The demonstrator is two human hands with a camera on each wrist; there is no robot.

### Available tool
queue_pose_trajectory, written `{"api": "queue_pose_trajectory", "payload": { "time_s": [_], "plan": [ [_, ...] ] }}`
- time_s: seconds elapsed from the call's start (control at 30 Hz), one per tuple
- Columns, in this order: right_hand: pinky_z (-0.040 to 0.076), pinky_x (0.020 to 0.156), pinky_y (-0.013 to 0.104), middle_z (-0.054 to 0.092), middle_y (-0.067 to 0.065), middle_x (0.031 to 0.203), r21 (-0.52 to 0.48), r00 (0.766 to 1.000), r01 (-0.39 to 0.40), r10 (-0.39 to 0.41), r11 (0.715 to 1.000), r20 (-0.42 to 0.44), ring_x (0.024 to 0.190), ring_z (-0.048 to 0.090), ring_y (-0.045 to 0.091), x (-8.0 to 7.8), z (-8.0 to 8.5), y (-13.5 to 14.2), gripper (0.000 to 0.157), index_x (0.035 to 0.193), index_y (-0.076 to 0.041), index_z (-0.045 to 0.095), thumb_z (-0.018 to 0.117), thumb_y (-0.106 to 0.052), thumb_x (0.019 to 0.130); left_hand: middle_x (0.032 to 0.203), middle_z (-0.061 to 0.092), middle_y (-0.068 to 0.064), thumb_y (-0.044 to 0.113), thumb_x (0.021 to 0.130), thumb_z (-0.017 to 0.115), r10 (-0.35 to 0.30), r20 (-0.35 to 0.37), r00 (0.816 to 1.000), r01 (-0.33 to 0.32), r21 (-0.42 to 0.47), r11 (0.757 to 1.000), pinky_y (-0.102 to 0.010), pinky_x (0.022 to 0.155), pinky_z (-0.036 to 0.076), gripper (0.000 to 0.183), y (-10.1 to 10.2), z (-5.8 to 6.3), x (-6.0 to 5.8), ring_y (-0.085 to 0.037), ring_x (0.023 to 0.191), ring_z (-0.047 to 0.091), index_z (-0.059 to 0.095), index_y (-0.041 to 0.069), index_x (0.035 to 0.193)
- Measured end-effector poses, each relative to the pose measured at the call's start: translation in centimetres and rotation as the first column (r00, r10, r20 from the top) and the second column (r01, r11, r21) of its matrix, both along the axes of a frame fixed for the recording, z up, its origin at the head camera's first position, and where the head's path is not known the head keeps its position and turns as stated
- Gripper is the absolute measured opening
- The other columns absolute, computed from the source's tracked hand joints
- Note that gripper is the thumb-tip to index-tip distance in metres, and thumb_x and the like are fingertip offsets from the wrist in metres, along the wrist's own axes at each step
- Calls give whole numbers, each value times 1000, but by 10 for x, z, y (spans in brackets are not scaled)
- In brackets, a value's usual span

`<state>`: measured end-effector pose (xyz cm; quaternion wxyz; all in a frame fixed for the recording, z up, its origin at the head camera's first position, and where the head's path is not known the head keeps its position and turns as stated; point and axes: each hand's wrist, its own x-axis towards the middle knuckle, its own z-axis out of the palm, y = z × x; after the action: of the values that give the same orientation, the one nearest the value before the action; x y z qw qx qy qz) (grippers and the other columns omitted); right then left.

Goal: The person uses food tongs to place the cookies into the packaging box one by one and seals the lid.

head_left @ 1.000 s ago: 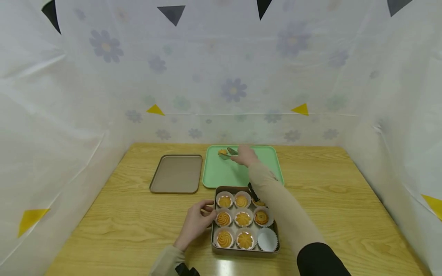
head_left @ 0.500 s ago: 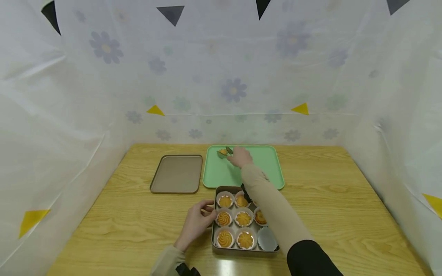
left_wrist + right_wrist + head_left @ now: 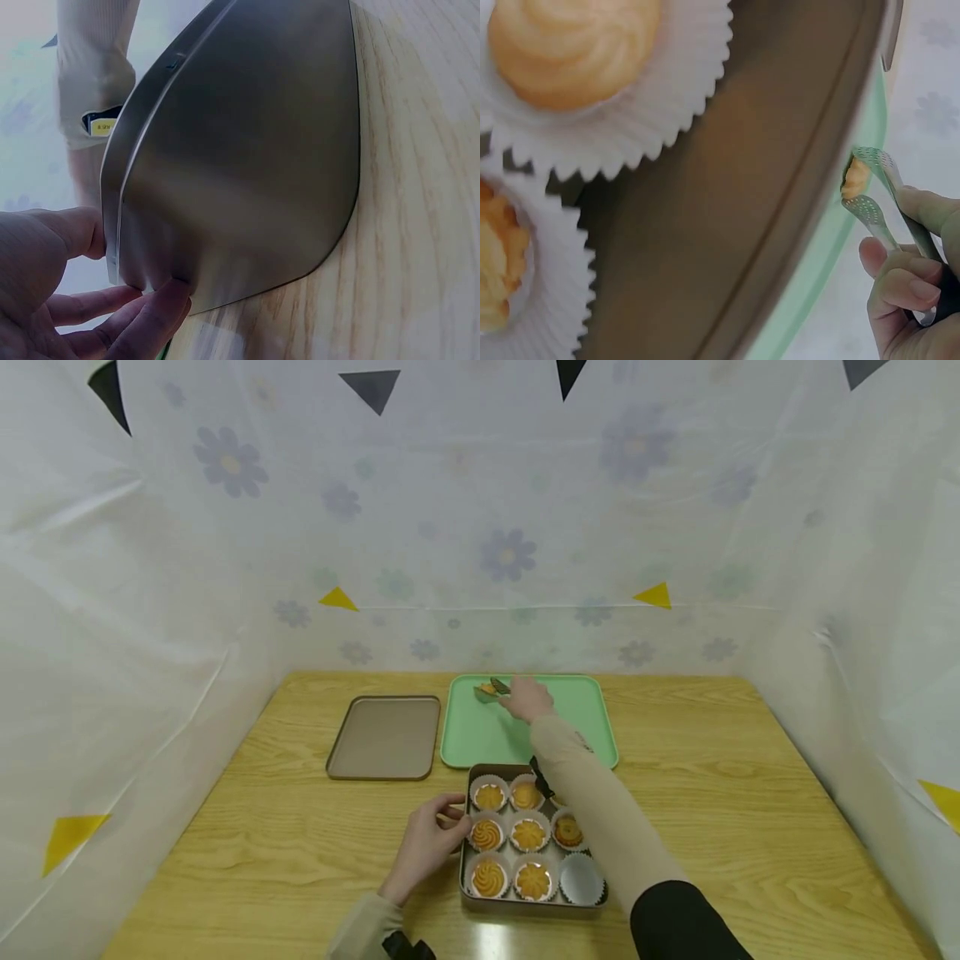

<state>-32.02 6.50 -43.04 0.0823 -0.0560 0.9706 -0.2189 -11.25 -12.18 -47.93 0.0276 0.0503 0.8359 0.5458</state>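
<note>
My left hand (image 3: 426,843) holds the left wall of a deep metal baking tin (image 3: 532,908), thumb at the rim and fingers against the outer side. In the tin, piped cookies (image 3: 487,834) sit in white fluted paper cups; the front right cup (image 3: 581,878) is bare. My right hand (image 3: 528,700) grips small metal tongs (image 3: 871,212) with perforated ends. These ends stand on either side of a cookie (image 3: 856,178) at the back left of the green tray (image 3: 472,737). My right sleeve hides the tin's back right corner.
A flat brown tray (image 3: 386,739) lies left of the green one. Everything rests on a wooden table (image 3: 285,852). A white curtain with flowers (image 3: 465,518) closes off the back and sides.
The tongs have moved slightly left and closed in around the cookie on the green tray. My right forearm swung left, then slightly back right. My left hand has stayed at the tin.
</note>
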Motion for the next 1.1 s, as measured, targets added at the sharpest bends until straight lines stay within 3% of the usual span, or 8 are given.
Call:
{"api": "queue_pose_trajectory", "payload": {
  "time_s": [0.23, 0.4, 0.47, 0.53, 0.67, 0.8, 0.9, 1.1],
  "plan": [
    [31, 45, 25, 39, -1, 58, -47, 998, -52, 53, 998, 37, 48, 34, 11, 5, 13, 15, 42, 66, -14, 40, 61, -28, 100, 95, 70, -19, 11, 90, 68, 8, -4, 1000, -8, -15, 1000, -17, 60, 57, 37, -1, 0, 0, -19, 77, 68, 66, -4, 123],
    [32, 49, 26, 40, -1, 61, -53, 995, -80, 83, 995, 59, 52, 34, 11, 5, 15, 23, 39, 67, -13, 44, 62, -27, 99, 96, 70, -19, 12, 90, 69, 15, 5, 1000, -15, -8, 1000, -18, 59, 57, 37, -3, 1, 0, -19, 77, 68, 66, -4, 123],
    [38, 54, 28, 53, 5, 70, -43, 994, -86, 88, 995, 62, 58, 42, 13, 6, 14, 25, 32, 75, -8, 55, 62, -28, 99, 96, 70, -19, 12, 90, 69, 14, 8, 1000, -14, -4, 1000, -18, 59, 57, 37, -3, 1, 1, -19, 77, 68, 66, -4, 123],
    [49, 63, 32, 66, 14, 92, -30, 994, -85, 86, 996, 64, 69, 55, 18, 8, 14, 26, 29, 93, -1, 64, 62, -29, 99, 96, 70, -19, 12, 90, 69, 14, 9, 1000, -14, -3, 1000, -18, 59, 57, 38, -3, 1, 1, -18, 76, 68, 66, -4, 123],
    [58, 80, 42, 63, 24, 129, -18, 995, -69, 70, 997, 70, 95, 66, 30, 12, 14, 27, 40, 120, 4, 62, 61, -30, 99, 97, 71, -19, 13, 90, 69, 12, 9, 1000, -12, -5, 1000, -18, 59, 57, 38, -3, 1, 2, -18, 77, 68, 66, -3, 124],
    [51, 65, 36, 63, 18, 105, -31, 995, -48, 50, 998, 84, 77, 59, 25, 12, 14, 25, 28, 98, -2, 61, 61, -30, 99, 97, 71, -19, 13, 90, 69, 12, 7, 1000, -12, -11, 1000, -18, 59, 57, 38, -3, 1, 1, -18, 77, 68, 66, -3, 124],
    [41, 55, 30, 52, 10, 84, -47, 994, -29, 34, 998, 104, 63, 45, 18, 11, 14, 24, 30, 80, -9, 50, 61, -29, 99, 96, 71, -19, 12, 89, 69, 12, 4, 1000, -12, -15, 1000, -18, 60, 57, 38, -3, 1, 1, -19, 78, 69, 66, -4, 124],
    [39, 50, 28, 47, 7, 79, -54, 992, 2, 4, 999, 128, 59, 42, 16, 11, 16, 19, 29, 81, -10, 47, 62, -27, 98, 96, 71, -19, 12, 89, 69, 17, -2, 1000, -17, -20, 1000, -18, 60, 57, 38, -3, 0, 1, -18, 77, 68, 66, -4, 123]
  ]
}}
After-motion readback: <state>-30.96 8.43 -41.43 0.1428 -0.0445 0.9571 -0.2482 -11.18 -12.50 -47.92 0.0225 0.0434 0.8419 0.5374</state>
